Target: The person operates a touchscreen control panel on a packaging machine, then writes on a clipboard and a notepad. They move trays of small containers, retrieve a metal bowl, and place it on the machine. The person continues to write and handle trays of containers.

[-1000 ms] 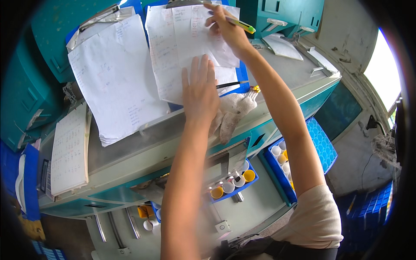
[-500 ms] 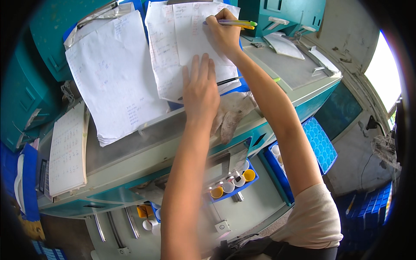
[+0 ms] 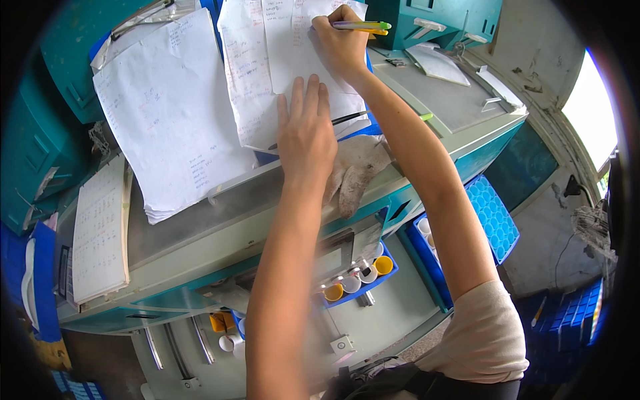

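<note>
My right hand [image 3: 341, 45] is closed round pens [image 3: 363, 27], one pale with a green end and one yellow-orange, at the top of a written sheet [image 3: 307, 57]. The pen tip is hidden by the fingers. My left hand [image 3: 307, 130] lies flat on the lower part of that sheet, fingers stretched out. A thin dark pointed tool [image 3: 348, 118] passes beneath the left hand, showing on both sides of it; its kind is unclear. More written paper [image 3: 250, 120] lies under the sheet, on a blue board.
A clipboard stack of papers [image 3: 163, 127] lies to the left, beside an open notebook [image 3: 100, 230]. Soiled gloves [image 3: 360, 170] rest at the bench edge. Below are a blue tray of cups [image 3: 360, 290] and a blue tray [image 3: 492, 217]; teal cabinets [image 3: 437, 23] stand behind.
The view has shifted slightly, with the papers a little further left. My right hand is slightly higher and further left in view, still holding the pens. My left hand stays flat.
</note>
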Motion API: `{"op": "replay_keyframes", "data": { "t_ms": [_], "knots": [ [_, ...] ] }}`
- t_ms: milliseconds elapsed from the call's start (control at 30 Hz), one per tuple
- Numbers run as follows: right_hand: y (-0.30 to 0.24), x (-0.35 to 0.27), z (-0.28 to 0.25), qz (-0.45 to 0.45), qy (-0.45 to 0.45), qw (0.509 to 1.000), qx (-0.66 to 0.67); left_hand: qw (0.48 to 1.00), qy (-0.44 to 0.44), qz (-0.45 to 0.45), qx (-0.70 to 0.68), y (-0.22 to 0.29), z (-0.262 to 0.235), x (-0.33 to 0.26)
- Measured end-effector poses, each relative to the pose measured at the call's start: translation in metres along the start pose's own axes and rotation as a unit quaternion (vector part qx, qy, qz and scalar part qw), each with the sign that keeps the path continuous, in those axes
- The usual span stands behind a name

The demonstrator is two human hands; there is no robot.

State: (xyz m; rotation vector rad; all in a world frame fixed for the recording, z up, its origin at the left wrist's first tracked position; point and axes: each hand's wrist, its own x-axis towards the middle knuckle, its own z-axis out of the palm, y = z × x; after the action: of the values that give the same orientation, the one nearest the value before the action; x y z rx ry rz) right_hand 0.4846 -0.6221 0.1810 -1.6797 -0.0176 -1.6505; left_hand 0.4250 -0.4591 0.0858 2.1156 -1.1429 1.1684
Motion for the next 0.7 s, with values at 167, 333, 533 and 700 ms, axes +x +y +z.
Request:
{"op": "replay_keyframes", "data": {
  "t_ms": [167, 333, 533, 700],
  "knots": [
    [-0.0029, -0.0007, -0.0008, 0.025, -0.003, 1.000, 0.011, 1.000, -0.005, -0.001, -0.004, 0.0002, -0.0003, -0.0007],
    [-0.0024, -0.0016, -0.0009, 0.012, 0.007, 1.000, 0.011, 1.000, -0.009, 0.000, 0.000, 0.0002, -0.0012, -0.0003],
    [-0.0016, -0.0001, -0.0012, 0.013, 0.015, 1.000, 0.007, 1.000, -0.010, -0.002, -0.007, 0.0003, -0.0016, 0.0000],
    [-0.0027, -0.0029, -0.0045, 0.037, 0.031, 0.999, 0.003, 1.000, -0.013, -0.003, -0.009, 0.0001, -0.0020, 0.0001]
  ]
}}
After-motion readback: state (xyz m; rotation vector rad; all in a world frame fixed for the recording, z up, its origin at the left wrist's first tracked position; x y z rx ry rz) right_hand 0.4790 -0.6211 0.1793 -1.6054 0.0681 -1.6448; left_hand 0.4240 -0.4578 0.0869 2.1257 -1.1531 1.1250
